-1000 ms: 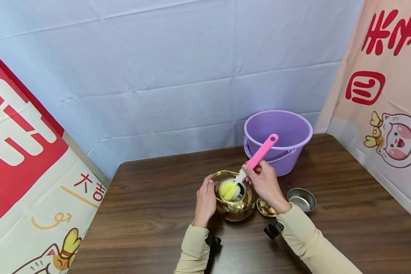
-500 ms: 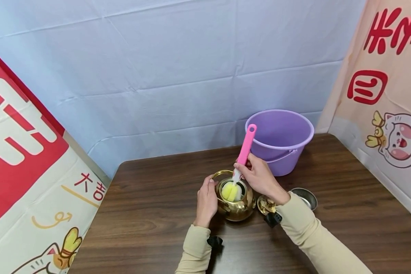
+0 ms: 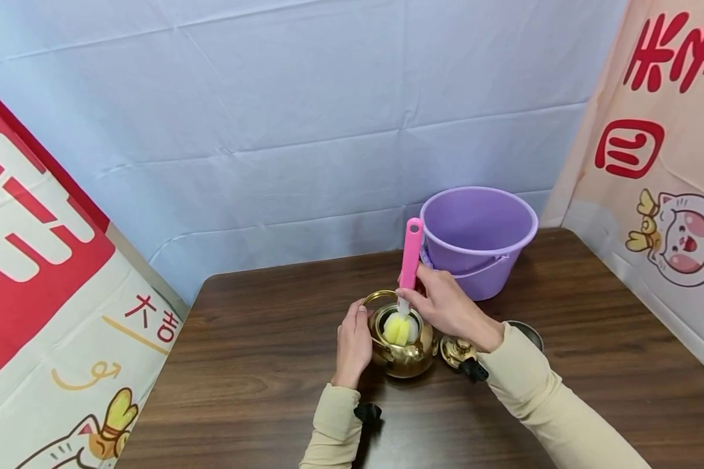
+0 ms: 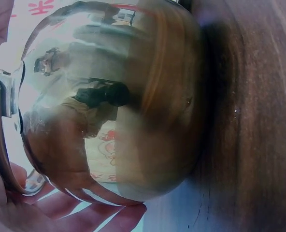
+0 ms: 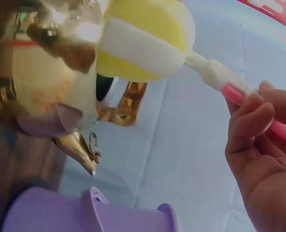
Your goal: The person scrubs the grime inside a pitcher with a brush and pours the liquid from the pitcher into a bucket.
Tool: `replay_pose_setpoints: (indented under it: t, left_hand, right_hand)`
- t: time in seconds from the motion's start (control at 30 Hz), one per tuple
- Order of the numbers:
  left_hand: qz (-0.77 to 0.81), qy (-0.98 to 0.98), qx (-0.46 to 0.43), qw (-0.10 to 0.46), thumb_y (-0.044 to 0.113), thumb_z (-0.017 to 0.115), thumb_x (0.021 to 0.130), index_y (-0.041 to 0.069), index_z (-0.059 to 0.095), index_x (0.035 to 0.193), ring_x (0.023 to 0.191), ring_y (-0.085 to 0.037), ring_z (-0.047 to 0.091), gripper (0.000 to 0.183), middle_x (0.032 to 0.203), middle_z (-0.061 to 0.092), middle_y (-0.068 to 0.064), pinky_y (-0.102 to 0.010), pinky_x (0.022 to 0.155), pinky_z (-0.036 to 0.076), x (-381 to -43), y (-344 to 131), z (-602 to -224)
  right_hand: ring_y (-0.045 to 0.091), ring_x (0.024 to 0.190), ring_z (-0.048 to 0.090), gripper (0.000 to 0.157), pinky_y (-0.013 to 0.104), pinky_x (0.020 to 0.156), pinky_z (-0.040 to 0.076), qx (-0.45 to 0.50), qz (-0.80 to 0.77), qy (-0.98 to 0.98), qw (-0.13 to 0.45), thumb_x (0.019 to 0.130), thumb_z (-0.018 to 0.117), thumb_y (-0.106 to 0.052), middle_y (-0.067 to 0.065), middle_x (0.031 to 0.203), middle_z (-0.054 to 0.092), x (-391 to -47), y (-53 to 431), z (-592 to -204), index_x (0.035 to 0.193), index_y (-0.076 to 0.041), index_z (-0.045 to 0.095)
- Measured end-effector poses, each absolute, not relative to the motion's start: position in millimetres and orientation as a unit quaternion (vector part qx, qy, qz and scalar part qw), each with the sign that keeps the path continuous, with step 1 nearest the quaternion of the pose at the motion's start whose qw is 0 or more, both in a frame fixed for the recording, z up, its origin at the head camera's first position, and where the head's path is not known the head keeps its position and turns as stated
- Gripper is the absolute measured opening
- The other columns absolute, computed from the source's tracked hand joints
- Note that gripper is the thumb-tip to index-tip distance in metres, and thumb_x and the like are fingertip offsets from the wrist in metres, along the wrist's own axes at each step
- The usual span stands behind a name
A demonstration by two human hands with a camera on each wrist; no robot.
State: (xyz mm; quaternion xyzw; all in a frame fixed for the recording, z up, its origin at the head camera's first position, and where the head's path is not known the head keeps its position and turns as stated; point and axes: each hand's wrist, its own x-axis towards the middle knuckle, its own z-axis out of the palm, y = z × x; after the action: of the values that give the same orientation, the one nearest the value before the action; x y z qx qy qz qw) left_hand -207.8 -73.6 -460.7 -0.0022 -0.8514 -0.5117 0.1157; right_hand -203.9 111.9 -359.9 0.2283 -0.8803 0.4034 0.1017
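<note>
A shiny gold teapot (image 3: 402,348) stands on the dark wooden table (image 3: 258,365), its mouth uncovered. My left hand (image 3: 352,342) grips its left side; in the left wrist view my fingers (image 4: 109,217) curl round the gold teapot (image 4: 114,101). My right hand (image 3: 446,306) holds a pink-handled brush (image 3: 410,254) nearly upright, and its yellow-and-white sponge head (image 3: 400,329) sits in the teapot's mouth. In the right wrist view the sponge head (image 5: 143,38) is at the rim, with my fingers (image 5: 254,125) pinching the handle.
A purple bucket (image 3: 478,238) stands just behind my right hand. The gold lid (image 3: 456,350) lies right of the teapot, and a steel strainer (image 3: 528,332) shows partly behind my right sleeve. Printed banners hang on both sides, with a blue cloth behind.
The brush handle has swung from leaning right toward upright, and the sponge head has sunk further into the teapot's mouth. My left hand has stayed on the teapot.
</note>
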Motion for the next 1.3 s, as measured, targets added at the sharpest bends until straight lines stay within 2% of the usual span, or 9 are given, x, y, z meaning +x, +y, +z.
replay_pose_setpoints:
  t: [0.3,0.5,0.83,1.07,1.3]
  left_hand:
    - [-0.512,-0.851,-0.008,0.115,0.029,0.033,0.104,0.014,0.061,0.127,0.114,-0.028,0.063,0.039,0.112,0.071,-0.013,-0.048,0.099,0.045,-209,-75,-460]
    - [-0.516,-0.85,-0.018,0.106,0.029,0.032,0.105,0.014,0.06,0.129,0.116,-0.027,0.062,0.04,0.114,0.071,-0.012,-0.047,0.1,0.045,-208,-76,-459]
    - [-0.511,-0.854,-0.046,0.09,0.033,0.03,0.106,0.021,0.057,0.133,0.115,-0.023,0.062,0.039,0.114,0.071,-0.008,-0.045,0.099,0.046,-208,-81,-458]
    - [-0.507,-0.856,-0.055,0.087,0.034,0.03,0.106,0.022,0.056,0.134,0.116,-0.023,0.062,0.04,0.115,0.07,-0.01,-0.045,0.099,0.045,-209,-82,-459]
    - [-0.501,-0.859,-0.055,0.087,0.034,0.029,0.106,0.022,0.056,0.134,0.115,-0.023,0.062,0.04,0.115,0.07,-0.012,-0.045,0.098,0.045,-210,-82,-460]
  right_hand:
    - [0.009,0.077,0.057,0.016,0.028,0.071,0.049,0.288,0.351,-0.884,0.115,0.089,0.068,-0.013,-0.003,0.085,0.065,-195,113,-351,0.1,-0.01,0.057]
    - [0.007,0.074,0.055,0.017,0.026,0.069,0.047,0.328,0.319,-0.88,0.132,0.087,0.07,-0.011,-0.005,0.082,0.063,-191,113,-348,0.097,-0.011,0.057]
    - [0.008,0.071,0.052,0.013,0.026,0.067,0.045,0.357,0.293,-0.87,0.17,0.083,0.072,-0.004,-0.004,0.076,0.059,-185,109,-349,0.089,-0.01,0.063]
    - [0.007,0.066,0.045,0.022,0.022,0.062,0.04,0.362,0.283,-0.862,0.214,0.078,0.072,0.0,-0.005,0.068,0.049,-181,108,-353,0.075,-0.013,0.054]
    - [0.005,0.066,0.043,0.028,0.02,0.061,0.039,0.368,0.26,-0.855,0.258,0.078,0.072,0.001,-0.006,0.069,0.043,-177,108,-361,0.076,-0.014,0.048]
